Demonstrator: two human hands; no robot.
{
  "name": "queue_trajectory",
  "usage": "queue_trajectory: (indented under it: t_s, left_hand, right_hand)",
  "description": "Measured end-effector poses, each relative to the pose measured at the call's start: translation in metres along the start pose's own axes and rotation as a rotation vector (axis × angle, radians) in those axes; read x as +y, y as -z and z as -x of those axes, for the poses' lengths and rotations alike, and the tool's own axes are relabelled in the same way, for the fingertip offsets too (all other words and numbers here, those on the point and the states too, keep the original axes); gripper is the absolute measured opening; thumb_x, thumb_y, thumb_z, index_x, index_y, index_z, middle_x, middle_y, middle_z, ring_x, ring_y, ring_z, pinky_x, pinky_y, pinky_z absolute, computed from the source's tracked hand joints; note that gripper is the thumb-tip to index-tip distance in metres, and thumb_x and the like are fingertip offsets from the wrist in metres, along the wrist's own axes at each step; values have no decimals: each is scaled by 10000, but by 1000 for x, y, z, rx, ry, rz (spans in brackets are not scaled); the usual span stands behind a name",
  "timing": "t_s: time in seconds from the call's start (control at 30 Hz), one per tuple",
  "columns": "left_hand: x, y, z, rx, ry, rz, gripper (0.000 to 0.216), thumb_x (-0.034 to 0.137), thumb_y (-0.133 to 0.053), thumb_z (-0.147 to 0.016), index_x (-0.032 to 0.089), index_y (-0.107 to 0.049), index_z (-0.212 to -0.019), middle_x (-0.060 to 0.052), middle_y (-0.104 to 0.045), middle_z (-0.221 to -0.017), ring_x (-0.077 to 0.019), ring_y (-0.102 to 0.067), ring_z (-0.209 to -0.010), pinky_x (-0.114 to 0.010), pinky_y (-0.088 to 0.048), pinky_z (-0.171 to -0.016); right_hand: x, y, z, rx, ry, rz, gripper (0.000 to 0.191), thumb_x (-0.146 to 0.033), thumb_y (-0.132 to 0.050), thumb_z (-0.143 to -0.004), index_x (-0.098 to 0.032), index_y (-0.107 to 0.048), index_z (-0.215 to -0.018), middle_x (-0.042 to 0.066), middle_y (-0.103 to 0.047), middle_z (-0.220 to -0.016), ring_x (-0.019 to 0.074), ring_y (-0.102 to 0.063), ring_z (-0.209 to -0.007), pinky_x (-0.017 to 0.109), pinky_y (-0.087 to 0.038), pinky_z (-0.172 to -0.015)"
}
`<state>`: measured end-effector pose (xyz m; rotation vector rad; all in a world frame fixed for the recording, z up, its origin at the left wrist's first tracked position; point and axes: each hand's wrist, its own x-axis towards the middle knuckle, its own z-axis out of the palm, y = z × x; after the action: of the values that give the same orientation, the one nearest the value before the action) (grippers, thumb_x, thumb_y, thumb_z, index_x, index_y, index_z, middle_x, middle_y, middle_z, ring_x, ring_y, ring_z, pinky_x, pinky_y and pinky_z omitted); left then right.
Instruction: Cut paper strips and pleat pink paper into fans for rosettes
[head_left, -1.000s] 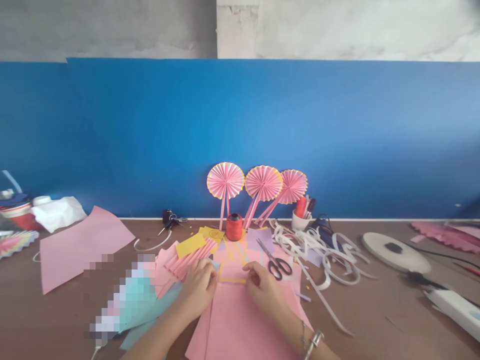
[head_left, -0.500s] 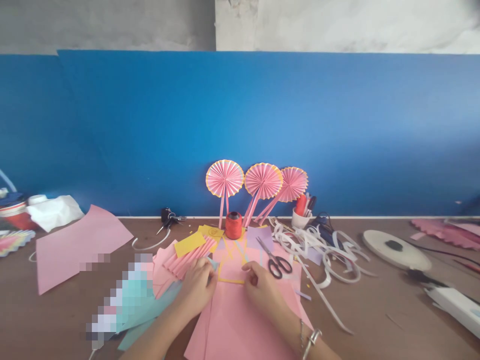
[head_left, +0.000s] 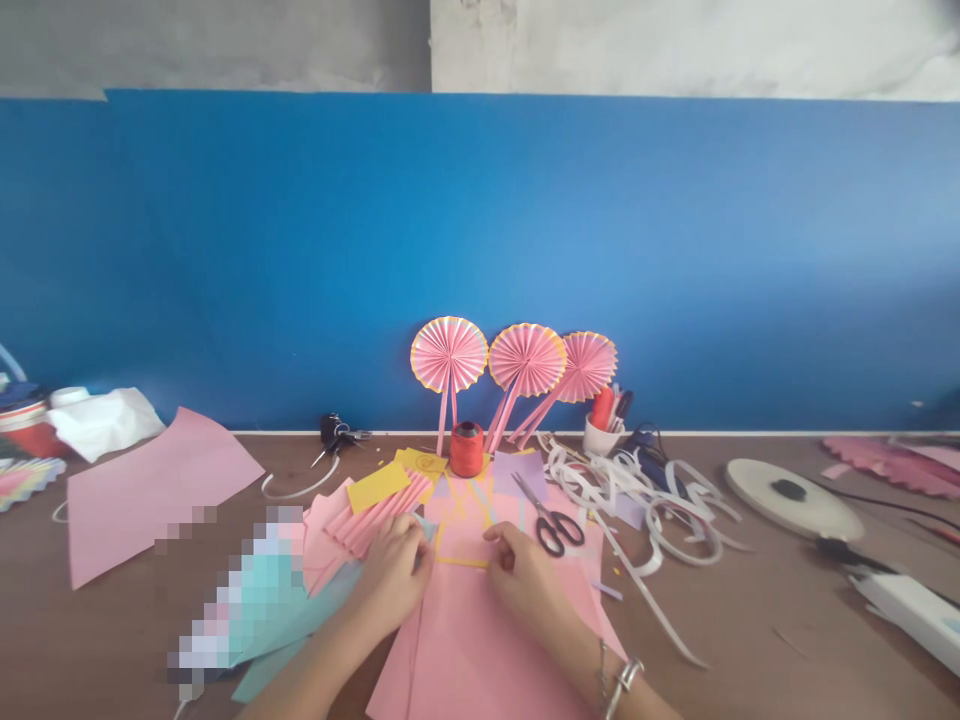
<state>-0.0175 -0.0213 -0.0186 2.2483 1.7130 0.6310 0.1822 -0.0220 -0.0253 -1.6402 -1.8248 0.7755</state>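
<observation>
A large pink paper sheet (head_left: 480, 640) lies on the brown table in front of me. My left hand (head_left: 394, 575) presses curled fingers on its far left edge. My right hand (head_left: 525, 575), fingers bent, pinches the far edge near a yellow paper strip (head_left: 457, 560). A pleated pink paper piece (head_left: 375, 515) with a yellow slip on it lies just beyond my left hand. Black-handled scissors (head_left: 551, 520) lie right of my right hand.
Three pink paper fans (head_left: 517, 365) lean on the blue wall behind an orange thread spool (head_left: 466, 450). White paper strips (head_left: 637, 495) curl at right, with a white disc (head_left: 791, 500) and a white cup of pens (head_left: 604, 430). Another pink sheet (head_left: 150, 490) lies left.
Both hands have stayed on the pink sheet's far edge. Only the view has tilted up slightly.
</observation>
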Motion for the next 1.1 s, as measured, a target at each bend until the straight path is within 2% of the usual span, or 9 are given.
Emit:
queue_trajectory:
  t_s: [0.53,1.1]
  left_hand:
    - [-1,-2,1,15,-13,-51,185,164,-419,-839,210,-498,-678,-66,-564,-876,-237,-546,-920,-359,-429,-806]
    - [2,-1,1,14,-24,-95,184,134,-415,-828,201,-516,-689,-66,-558,-864,-230,-547,-899,-339,-438,-766]
  right_hand:
    - [-2,0,2,11,17,26,412,-12,-421,-622,-199,-588,-949,-20,-587,-650,152,-530,-658,213,-338,-585]
    - [-20,14,8,-28,14,102,442,2,-426,-611,-189,-581,-979,-15,-593,-677,154,-527,-673,222,-346,-606]
